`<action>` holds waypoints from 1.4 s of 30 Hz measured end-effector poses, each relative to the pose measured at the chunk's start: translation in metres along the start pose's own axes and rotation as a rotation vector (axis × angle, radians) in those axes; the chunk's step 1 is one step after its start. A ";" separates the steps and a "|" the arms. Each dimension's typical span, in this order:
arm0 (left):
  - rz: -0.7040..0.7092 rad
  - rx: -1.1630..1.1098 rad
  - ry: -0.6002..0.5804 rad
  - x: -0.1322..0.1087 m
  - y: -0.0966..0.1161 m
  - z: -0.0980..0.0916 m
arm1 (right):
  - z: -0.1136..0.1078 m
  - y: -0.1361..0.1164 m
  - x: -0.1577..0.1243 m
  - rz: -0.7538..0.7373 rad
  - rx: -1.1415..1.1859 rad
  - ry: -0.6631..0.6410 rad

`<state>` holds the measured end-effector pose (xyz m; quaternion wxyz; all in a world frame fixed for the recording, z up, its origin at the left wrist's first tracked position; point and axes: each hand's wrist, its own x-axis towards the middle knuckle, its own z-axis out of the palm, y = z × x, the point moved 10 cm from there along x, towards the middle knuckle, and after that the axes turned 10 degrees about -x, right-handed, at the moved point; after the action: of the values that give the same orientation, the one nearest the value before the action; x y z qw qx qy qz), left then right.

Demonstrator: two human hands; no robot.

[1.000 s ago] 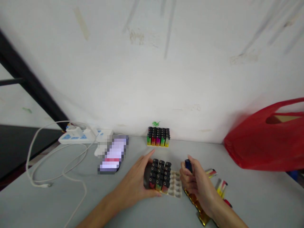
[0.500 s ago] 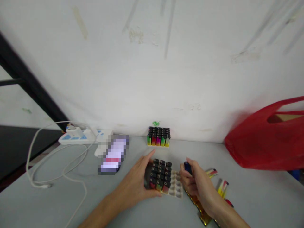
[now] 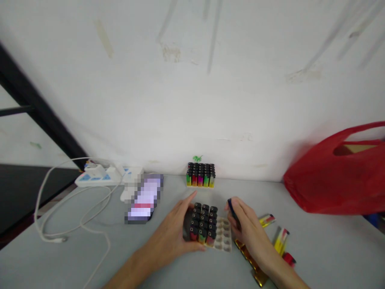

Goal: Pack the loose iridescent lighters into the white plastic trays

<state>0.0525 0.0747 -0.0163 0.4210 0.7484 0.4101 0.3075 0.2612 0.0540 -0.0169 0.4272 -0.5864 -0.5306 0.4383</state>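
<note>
A white tray [image 3: 223,241] with round hollows stands before me. Three columns of black-topped lighters [image 3: 203,225] stand upright in its left part, and bare hollows show on its right. My left hand [image 3: 171,228] wraps around the left side of the tray, thumb at the near edge and fingers at the far side. Just right of the bare hollows, my right hand [image 3: 245,224] is closed on a dark blue lighter [image 3: 233,210], mostly hidden by the fingers. Yellow lighters [image 3: 281,241] and a red one [image 3: 289,259] lie beyond that hand.
A full block of lighters [image 3: 200,175] stands by the wall. Shiny gold foil [image 3: 255,269] lies under my right forearm. At left are a phone [image 3: 146,196], a power strip [image 3: 104,176] and a loose white cable [image 3: 96,228]. A red bag [image 3: 339,180] sits at right.
My right hand has turned, so the dark blue lighter now points more upward and away. The red lighter by the forearm shows more. My left hand keeps its hold on the tray.
</note>
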 end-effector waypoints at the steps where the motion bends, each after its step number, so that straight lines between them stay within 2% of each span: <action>1: -0.001 -0.003 -0.004 0.000 0.000 0.000 | 0.001 -0.001 -0.001 0.002 0.004 -0.011; 6: 0.029 -0.039 -0.014 0.000 0.001 0.002 | -0.009 -0.020 -0.002 -0.159 -0.136 0.040; 11: 0.004 -0.050 -0.002 0.001 0.003 0.000 | -0.005 -0.028 -0.001 -0.209 -0.208 -0.031; 15: -0.009 -0.042 0.000 0.000 0.003 0.000 | -0.012 -0.033 -0.003 -0.257 -0.318 0.068; 18: -0.018 -0.042 0.000 0.000 0.001 0.000 | -0.012 -0.039 -0.006 -0.315 -0.388 0.093; 25: -0.017 -0.044 0.001 0.000 0.005 -0.001 | 0.001 -0.055 -0.009 -0.425 -0.512 -0.072; 37: -0.025 -0.037 -0.014 0.000 0.003 0.000 | -0.007 -0.056 -0.012 -0.386 -0.577 -0.058; 42: -0.043 -0.042 -0.016 -0.001 0.006 0.000 | -0.029 -0.039 -0.001 -0.319 -0.758 0.119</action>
<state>0.0542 0.0723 -0.0113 0.4462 0.7329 0.4161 0.3011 0.2797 0.0550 0.0278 0.2738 -0.6369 -0.7129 0.1055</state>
